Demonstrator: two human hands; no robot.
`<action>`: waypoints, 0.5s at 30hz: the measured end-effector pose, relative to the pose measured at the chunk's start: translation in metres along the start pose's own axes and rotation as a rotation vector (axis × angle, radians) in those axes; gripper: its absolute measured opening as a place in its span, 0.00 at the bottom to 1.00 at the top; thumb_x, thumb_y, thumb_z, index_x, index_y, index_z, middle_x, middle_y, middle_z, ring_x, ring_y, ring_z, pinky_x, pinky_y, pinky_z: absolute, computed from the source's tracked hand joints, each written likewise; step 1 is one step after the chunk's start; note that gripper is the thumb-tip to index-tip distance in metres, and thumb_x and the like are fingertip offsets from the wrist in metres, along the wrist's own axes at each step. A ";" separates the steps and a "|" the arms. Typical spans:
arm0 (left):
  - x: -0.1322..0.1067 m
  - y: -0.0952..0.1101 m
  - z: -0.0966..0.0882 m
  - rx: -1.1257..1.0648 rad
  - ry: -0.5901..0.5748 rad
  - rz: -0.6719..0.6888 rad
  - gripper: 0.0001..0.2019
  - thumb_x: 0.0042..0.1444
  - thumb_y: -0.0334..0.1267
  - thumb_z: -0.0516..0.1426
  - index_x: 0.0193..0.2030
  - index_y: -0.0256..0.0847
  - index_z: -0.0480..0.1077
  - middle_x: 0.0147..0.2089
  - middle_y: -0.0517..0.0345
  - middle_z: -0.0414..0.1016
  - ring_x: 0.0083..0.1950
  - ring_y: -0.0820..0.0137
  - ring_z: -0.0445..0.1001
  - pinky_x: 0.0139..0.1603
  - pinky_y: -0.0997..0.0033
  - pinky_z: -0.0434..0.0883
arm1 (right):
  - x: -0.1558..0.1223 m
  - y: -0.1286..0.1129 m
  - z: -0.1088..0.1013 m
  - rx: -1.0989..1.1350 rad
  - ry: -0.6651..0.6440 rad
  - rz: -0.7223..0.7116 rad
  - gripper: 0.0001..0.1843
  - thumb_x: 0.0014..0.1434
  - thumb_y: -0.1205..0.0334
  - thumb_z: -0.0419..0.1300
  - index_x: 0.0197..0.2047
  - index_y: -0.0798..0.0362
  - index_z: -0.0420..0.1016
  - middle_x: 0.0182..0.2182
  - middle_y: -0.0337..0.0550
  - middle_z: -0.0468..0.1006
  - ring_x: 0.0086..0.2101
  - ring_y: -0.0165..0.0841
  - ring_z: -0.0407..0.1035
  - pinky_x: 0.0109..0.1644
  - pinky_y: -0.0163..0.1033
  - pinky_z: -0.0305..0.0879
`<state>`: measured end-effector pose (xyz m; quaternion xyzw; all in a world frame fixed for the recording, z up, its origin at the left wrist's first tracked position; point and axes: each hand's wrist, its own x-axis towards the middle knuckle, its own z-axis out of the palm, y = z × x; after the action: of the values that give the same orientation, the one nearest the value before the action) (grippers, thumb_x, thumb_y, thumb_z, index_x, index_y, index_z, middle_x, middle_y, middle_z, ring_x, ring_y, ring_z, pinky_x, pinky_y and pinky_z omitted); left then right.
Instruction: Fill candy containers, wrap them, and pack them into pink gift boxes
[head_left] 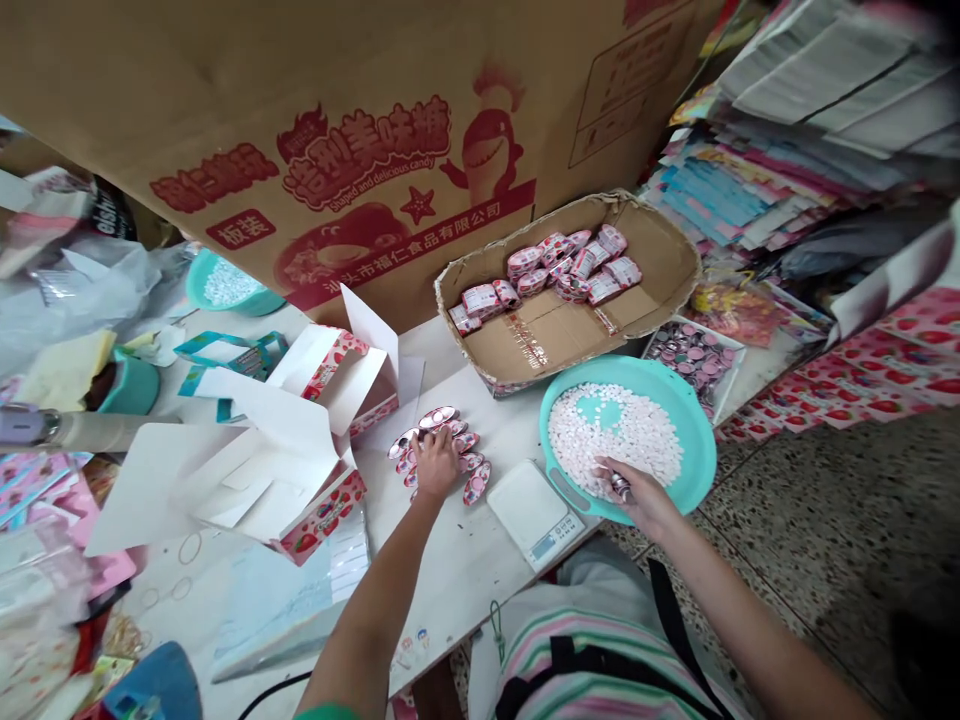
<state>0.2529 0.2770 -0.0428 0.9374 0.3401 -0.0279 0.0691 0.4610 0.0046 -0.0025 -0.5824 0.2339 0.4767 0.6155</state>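
My left hand (436,464) is over a cluster of small oval strawberry-print cases (477,482) on the white table, its fingers curled down onto one of them. Part of that case is hidden under the fingers. My right hand (639,497) holds a small shiny metal scoop (620,486) low over the near side of a turquoise basin (705,440). Many small white tablet candies (652,425) lie in the basin. Between my hands sits a white digital scale (529,505), nothing visible on its plate.
A cut-down cardboard tray (487,362) holds several wrapped packs, with a large carton (360,60) behind it. Open strawberry-print boxes (319,520) stand left. A box of pink round pieces (694,355) and stacked packaging (757,190) are right. Another turquoise bowl (196,280) is back left.
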 end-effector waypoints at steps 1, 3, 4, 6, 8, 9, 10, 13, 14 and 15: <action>0.000 0.000 0.001 0.004 0.008 -0.004 0.18 0.61 0.37 0.45 0.53 0.41 0.69 0.55 0.47 0.70 0.52 0.54 0.65 0.64 0.40 0.43 | -0.002 0.002 0.000 -0.009 0.003 -0.008 0.11 0.45 0.62 0.67 0.33 0.56 0.77 0.26 0.43 0.78 0.23 0.26 0.66 0.22 0.28 0.63; 0.001 -0.001 0.001 0.004 0.025 -0.006 0.18 0.61 0.37 0.44 0.52 0.40 0.69 0.54 0.47 0.70 0.53 0.53 0.64 0.63 0.40 0.43 | -0.005 0.005 0.000 -0.036 -0.002 -0.024 0.11 0.45 0.61 0.67 0.33 0.56 0.77 0.26 0.42 0.78 0.23 0.25 0.66 0.23 0.28 0.62; 0.001 0.000 0.001 0.007 0.035 -0.003 0.18 0.61 0.37 0.43 0.50 0.39 0.70 0.54 0.47 0.70 0.53 0.53 0.64 0.63 0.40 0.43 | -0.006 0.007 0.001 -0.043 -0.011 -0.033 0.10 0.45 0.61 0.67 0.32 0.56 0.76 0.26 0.42 0.78 0.23 0.25 0.66 0.23 0.28 0.62; 0.003 0.001 -0.002 0.020 0.046 0.018 0.17 0.60 0.36 0.44 0.46 0.39 0.72 0.52 0.47 0.72 0.54 0.53 0.63 0.63 0.42 0.43 | -0.005 0.009 0.001 -0.013 -0.032 -0.041 0.09 0.46 0.61 0.66 0.31 0.56 0.75 0.26 0.42 0.77 0.21 0.24 0.65 0.20 0.27 0.59; 0.006 0.003 -0.010 0.036 0.042 0.043 0.16 0.60 0.35 0.44 0.39 0.39 0.73 0.47 0.47 0.74 0.54 0.54 0.63 0.62 0.44 0.45 | -0.003 0.009 0.000 0.055 -0.045 -0.036 0.06 0.47 0.64 0.64 0.30 0.56 0.73 0.24 0.41 0.76 0.19 0.23 0.62 0.17 0.26 0.55; 0.006 0.004 -0.015 0.040 0.040 0.048 0.16 0.59 0.36 0.44 0.36 0.39 0.73 0.44 0.47 0.75 0.53 0.55 0.63 0.61 0.45 0.47 | -0.001 0.009 -0.001 0.085 -0.046 -0.034 0.04 0.48 0.65 0.63 0.29 0.56 0.72 0.22 0.41 0.75 0.18 0.23 0.61 0.16 0.26 0.52; 0.007 0.006 -0.021 0.039 0.049 0.043 0.16 0.59 0.36 0.44 0.35 0.39 0.73 0.42 0.47 0.75 0.52 0.55 0.64 0.60 0.46 0.49 | 0.001 0.007 -0.002 0.106 -0.046 -0.038 0.03 0.48 0.66 0.62 0.27 0.56 0.71 0.21 0.40 0.74 0.17 0.22 0.60 0.15 0.26 0.50; 0.000 0.014 -0.041 0.002 0.172 -0.005 0.16 0.60 0.39 0.44 0.40 0.39 0.72 0.44 0.47 0.75 0.52 0.55 0.64 0.57 0.50 0.55 | 0.004 0.000 -0.005 0.136 -0.046 -0.080 0.05 0.51 0.68 0.58 0.24 0.56 0.67 0.18 0.39 0.71 0.16 0.21 0.59 0.14 0.25 0.48; -0.005 0.018 -0.047 -0.022 0.225 -0.016 0.17 0.60 0.40 0.44 0.43 0.39 0.71 0.47 0.47 0.74 0.52 0.55 0.64 0.56 0.52 0.57 | 0.005 -0.005 -0.007 0.146 -0.054 -0.095 0.06 0.51 0.68 0.57 0.23 0.56 0.66 0.18 0.39 0.70 0.16 0.21 0.59 0.15 0.24 0.48; -0.013 0.022 -0.052 -0.054 0.275 -0.019 0.17 0.60 0.41 0.44 0.45 0.38 0.71 0.48 0.47 0.74 0.52 0.56 0.65 0.55 0.53 0.58 | 0.006 -0.011 -0.010 0.155 -0.065 -0.112 0.07 0.52 0.68 0.56 0.23 0.56 0.66 0.18 0.39 0.70 0.16 0.21 0.59 0.15 0.24 0.48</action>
<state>0.2577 0.2599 0.0123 0.9270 0.3556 0.1093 0.0470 0.4755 -0.0014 -0.0041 -0.5294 0.2170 0.4407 0.6917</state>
